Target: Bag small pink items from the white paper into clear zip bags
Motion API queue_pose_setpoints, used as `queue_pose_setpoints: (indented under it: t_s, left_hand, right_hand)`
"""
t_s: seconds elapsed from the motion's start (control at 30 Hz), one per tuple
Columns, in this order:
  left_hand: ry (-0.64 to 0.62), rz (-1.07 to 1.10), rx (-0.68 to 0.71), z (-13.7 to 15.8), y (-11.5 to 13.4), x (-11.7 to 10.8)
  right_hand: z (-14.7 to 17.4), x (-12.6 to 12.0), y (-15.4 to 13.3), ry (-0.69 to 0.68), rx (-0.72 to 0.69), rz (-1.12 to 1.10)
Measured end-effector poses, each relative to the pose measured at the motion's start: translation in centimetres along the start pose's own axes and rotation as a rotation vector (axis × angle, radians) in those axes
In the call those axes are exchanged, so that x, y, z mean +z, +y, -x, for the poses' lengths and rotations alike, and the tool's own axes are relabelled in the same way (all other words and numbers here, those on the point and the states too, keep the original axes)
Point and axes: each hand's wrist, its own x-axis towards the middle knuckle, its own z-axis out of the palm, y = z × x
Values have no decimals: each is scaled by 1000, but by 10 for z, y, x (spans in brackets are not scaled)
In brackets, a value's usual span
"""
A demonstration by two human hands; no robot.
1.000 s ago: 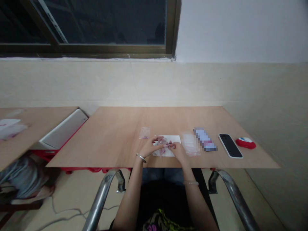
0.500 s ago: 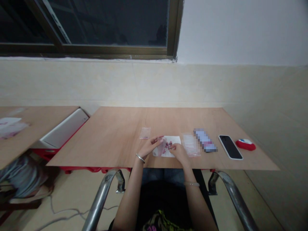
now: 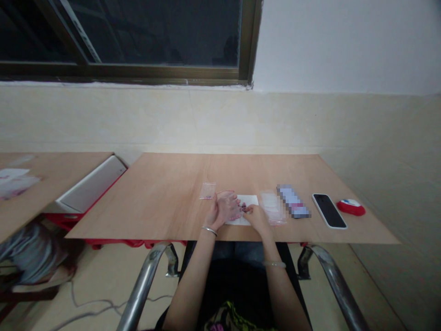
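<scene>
Head: wooden table (image 3: 161, 193), dark window (image 3: 161, 32)

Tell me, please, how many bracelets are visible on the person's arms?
2: a silver-coloured bracelet around the left wrist, and a pale bracelet around the right forearm. I see no others there.

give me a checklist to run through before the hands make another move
1. Clear bag at the left hand: ok.
2. Bag's mouth open: cannot tell, too small.
3. Reddish pieces on the white sheet, beside the right hand's fingertips: ok.
4. Piece pinched in the right hand: cannot tell.
5. Stacked bags apart from both hands: ok.
6. White-edged phone away from the sheet: ok.
</scene>
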Motion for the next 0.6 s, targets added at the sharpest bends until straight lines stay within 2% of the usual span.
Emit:
queue_pose_setpoints:
  t_s: [0.1, 0.27, 0.4, 0.47, 0.6]
  left_hand:
    - [-1, 73, 40, 8, 2, 3]
    - [-31, 53, 46, 14, 3, -4]
    - [-94, 5, 15, 6, 0, -13]
    - [-99, -19, -15, 1, -3, -16]
    - [-51, -50, -72, -5, -8, -16]
  right_hand:
    - [0, -3, 1, 36, -12, -37]
    - [1, -16, -7, 130, -75, -208]
    - [11, -53, -29, 269, -194, -467]
    - [20, -75, -43, 292, -259, -561]
    - [37, -107, -68, 183, -389, -536]
